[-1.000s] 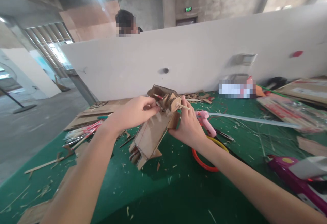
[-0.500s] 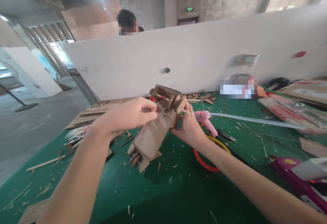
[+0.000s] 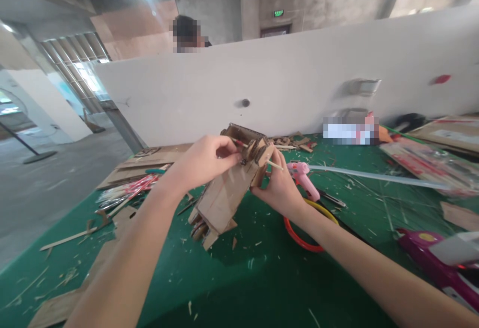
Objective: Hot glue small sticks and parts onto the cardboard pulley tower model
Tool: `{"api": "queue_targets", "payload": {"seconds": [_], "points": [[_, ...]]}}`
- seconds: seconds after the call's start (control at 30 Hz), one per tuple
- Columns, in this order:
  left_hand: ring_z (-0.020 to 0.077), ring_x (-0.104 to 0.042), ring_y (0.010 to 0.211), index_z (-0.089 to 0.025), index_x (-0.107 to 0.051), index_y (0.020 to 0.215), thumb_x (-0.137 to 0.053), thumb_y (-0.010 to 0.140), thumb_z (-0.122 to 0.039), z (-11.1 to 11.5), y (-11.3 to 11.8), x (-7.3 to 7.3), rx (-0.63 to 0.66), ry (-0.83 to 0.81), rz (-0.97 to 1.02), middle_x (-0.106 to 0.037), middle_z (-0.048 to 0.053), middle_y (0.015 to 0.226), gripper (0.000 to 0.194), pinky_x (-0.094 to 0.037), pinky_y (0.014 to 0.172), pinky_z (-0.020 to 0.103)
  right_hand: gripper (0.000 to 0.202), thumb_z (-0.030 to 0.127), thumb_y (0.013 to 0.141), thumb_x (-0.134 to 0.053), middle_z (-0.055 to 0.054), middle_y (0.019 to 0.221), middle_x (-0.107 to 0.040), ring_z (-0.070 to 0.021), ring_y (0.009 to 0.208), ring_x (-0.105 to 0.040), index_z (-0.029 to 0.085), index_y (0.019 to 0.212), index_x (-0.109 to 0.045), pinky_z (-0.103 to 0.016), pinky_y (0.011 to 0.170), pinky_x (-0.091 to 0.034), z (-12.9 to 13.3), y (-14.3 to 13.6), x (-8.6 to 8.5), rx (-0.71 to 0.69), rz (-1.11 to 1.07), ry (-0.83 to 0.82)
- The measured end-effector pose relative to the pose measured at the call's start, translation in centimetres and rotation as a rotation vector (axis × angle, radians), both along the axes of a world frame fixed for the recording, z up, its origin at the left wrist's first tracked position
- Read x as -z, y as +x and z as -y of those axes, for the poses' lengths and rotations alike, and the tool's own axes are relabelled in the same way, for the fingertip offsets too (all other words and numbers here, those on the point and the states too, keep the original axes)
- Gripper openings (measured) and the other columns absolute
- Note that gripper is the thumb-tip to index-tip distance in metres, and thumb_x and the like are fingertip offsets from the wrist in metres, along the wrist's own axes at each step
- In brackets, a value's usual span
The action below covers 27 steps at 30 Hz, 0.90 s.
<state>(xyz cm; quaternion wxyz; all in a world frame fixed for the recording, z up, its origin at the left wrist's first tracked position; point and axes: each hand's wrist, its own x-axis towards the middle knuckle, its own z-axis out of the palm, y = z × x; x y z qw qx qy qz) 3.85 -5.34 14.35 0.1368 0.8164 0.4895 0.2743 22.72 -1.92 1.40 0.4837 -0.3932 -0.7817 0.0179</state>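
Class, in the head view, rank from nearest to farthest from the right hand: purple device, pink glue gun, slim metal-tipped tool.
1. Pink glue gun, just right of the right hand.
2. Slim metal-tipped tool, beyond the glue gun.
3. Purple device, lower right.

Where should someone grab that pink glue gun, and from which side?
Probably by the handle of the pink glue gun, coming from the near right side. The handle slants down from the body toward the person, well suited to wrapping fingers around. Keep below the long clear stick, which juts out to the right from the body.
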Motion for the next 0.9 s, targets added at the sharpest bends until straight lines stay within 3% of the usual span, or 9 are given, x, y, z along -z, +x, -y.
{"api": "queue_targets", "payload": {"seconds": [0.2, 0.47, 0.57, 0.7, 0.9], "points": [[0.0121, -0.056, 0.067, -0.018, -0.056, 0.073, -0.053, 0.087, -0.036, -0.43, 0.36, 0.53, 0.068, -0.012, 0.197, -0.062, 0.000, 0.069, 0.022, -0.043, 0.062, 0.027, 0.103, 0.017, 0.068, -0.062, -0.016, 0.149, -0.022, -0.0306, 0.140, -0.019, 0.023, 0.150, -0.001, -0.056, 0.101, -0.041, 0.08, -0.09, 0.11, -0.033, -0.023, -0.036], [0.0125, -0.056, 0.072, -0.018, -0.056, 0.074, -0.057, 0.083, -0.031, -0.25, 0.02, 0.09, 0.138, -0.082, 0.273, -0.060, 0.000, 0.074, 0.016, -0.045, 0.065, 0.026, 0.094, 0.017, 0.067, -0.062, -0.016, 0.150, -0.022, -0.0308, 0.141, -0.018, 0.022, 0.148, -0.015, -0.057, 0.099, -0.042, 0.20, -0.16, -0.19, -0.026, 0.020, -0.050], [0.0130, -0.057, 0.068, -0.018, -0.056, 0.077, -0.053, 0.086, -0.033, -0.33, 0.14, 0.35, 0.071, 0.009, 0.221, -0.062, 0.001, 0.073, 0.018, -0.045, 0.062, 0.027, 0.096, 0.016, 0.067, -0.063, -0.016, 0.149, -0.023, -0.0298, 0.140, -0.019, 0.022, 0.149, -0.012, -0.058, 0.102, -0.040, 0.06, -0.08, 0.01, -0.014, 0.015, -0.042], [0.0125, -0.055, 0.060, -0.020, -0.059, 0.083, -0.048, 0.088, -0.033, -0.18, 0.56, 0.75, -0.100, 0.274, 0.013, -0.063, 0.002, 0.073, 0.018, -0.042, 0.057, 0.028, 0.099, 0.017, 0.067, -0.064, -0.018, 0.149, -0.023, -0.0309, 0.140, -0.020, 0.022, 0.149, -0.008, -0.058, 0.099, -0.042, -0.21, 0.08, 0.32, -0.031, -0.008, -0.045], [0.0133, -0.058, 0.069, -0.020, -0.062, 0.090, -0.049, 0.088, -0.031, -0.07, 0.85, 0.98, -0.075, 0.378, -0.007, -0.066, 0.002, 0.080, 0.017, -0.044, 0.063, 0.027, 0.100, 0.017, 0.067, -0.064, -0.017, 0.146, -0.027, -0.0325, 0.137, -0.026, 0.022, 0.149, -0.008, -0.056, 0.095, -0.047, -0.24, 0.19, 0.45, -0.023, -0.049, -0.063]]}}
